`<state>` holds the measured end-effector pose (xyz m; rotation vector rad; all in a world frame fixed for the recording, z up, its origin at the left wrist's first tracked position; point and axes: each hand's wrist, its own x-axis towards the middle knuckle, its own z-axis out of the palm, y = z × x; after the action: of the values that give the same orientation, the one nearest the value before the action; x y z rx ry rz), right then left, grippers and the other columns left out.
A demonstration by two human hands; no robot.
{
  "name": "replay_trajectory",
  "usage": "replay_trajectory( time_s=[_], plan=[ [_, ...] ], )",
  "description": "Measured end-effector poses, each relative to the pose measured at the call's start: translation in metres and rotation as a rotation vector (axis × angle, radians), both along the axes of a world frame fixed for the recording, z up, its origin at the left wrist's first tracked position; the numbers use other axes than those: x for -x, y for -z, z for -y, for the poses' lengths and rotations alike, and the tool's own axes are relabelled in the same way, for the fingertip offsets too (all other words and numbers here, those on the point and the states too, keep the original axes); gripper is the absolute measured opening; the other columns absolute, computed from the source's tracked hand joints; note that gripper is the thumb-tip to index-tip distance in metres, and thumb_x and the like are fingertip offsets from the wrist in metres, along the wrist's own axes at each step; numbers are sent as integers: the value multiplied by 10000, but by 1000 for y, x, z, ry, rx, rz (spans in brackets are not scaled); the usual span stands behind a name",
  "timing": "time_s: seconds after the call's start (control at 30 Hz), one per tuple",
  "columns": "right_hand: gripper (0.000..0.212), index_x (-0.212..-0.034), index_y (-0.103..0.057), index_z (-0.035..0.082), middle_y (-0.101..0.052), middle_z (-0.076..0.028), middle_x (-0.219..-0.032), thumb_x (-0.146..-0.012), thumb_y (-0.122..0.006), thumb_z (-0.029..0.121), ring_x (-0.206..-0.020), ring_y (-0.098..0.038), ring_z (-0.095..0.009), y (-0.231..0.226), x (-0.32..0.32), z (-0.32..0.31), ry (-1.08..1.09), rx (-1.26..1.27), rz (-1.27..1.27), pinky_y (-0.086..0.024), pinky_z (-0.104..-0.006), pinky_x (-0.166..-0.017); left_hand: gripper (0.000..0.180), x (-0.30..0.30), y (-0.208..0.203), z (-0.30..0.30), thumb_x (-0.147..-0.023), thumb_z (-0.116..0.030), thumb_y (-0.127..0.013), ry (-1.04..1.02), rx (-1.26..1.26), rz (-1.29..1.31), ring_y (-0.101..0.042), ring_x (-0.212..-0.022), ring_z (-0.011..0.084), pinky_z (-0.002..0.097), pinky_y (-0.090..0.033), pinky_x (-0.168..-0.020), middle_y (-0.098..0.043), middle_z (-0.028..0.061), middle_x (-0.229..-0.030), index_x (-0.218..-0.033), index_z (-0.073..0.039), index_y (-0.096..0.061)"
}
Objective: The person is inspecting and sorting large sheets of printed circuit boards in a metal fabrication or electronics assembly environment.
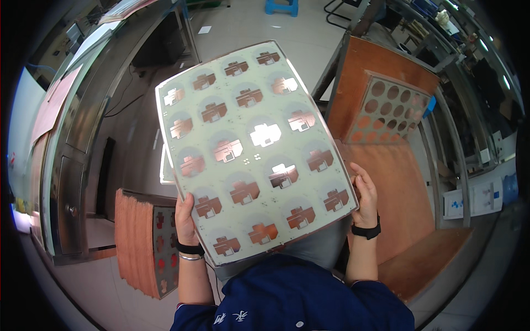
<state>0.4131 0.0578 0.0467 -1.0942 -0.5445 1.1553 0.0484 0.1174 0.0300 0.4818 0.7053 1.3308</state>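
Observation:
A large pale green circuit board panel (255,151) with rows of shiny copper patterns is held up before me, tilted, its face toward me. My left hand (186,220) grips its lower left edge, thumb in front and the fingers hidden behind. At the lower right edge, my right hand (364,193) holds the panel, with some fingers showing beyond the edge and slightly curled. Another pale edge (164,165) shows behind the panel on the left; I cannot tell whether it is a second panel.
To the right stands an orange-brown wooden rack (381,187), with a panel of copper circles (389,107) leaning against its back board. A thick stack of copper-edged panels (135,243) sits low on the left. Beyond it is a metal-framed workbench (72,187). A blue stool (281,6) stands far ahead.

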Motion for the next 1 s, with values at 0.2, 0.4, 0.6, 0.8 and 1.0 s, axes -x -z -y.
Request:
replay_trajectory(
  time_s=[0.2, 0.4, 0.6, 0.8, 1.0],
  plan=[
    [335, -1216, -489, -39, -626, -75, -944, -947, -445, 155, -779, -600, -107, 4, -5, -3, -123, 44, 5, -494, -220, -702, 445, 10, 10, 0, -901, -171, -533, 90, -36, -14, -581, -1024, 223, 351, -500, -852, -535, 148, -1198, -1285, 1, -388],
    [323, -1136, -528, -41, -614, -85, -1041, -953, -450, 213, -930, -581, -140, 12, -17, -14, -277, 21, 58, -468, -261, -804, 473, 7, -3, 3, -874, -195, -588, 159, -48, -105, -555, -1029, 173, 308, -450, -881, -554, 115, -1162, -1261, 24, -424],
    [365, -1245, -453, -22, -576, -83, -1129, -956, -436, 200, -945, -584, -148, -4, 1, -32, -186, -123, -178, -470, -271, -832, 551, 11, -1, 2, -886, -276, -563, 312, -112, -198, -555, -1051, 212, 339, -458, -892, -539, 147, -1186, -1295, 40, -373],
    [336, -1251, -449, 8, -567, -75, -1153, -960, -417, 173, -1020, -566, -171, 24, 3, -31, -60, -171, -241, -472, -301, -865, 616, -12, -29, 3, -945, -493, -320, 155, -53, 103, -572, -995, 219, 363, -502, -810, -512, 134, -1225, -1347, -26, -335],
    [323, -1249, -443, 28, -545, -70, -1188, -953, -436, 154, -1100, -517, -198, 26, 33, -35, 129, -264, -511, -430, -358, -938, 508, -19, 1, 12, -969, -393, -349, 133, -40, 872, -408, -1245, 271, 457, -319, -1051, -419, 120, -1357, -1340, -47, -353]
  ],
)
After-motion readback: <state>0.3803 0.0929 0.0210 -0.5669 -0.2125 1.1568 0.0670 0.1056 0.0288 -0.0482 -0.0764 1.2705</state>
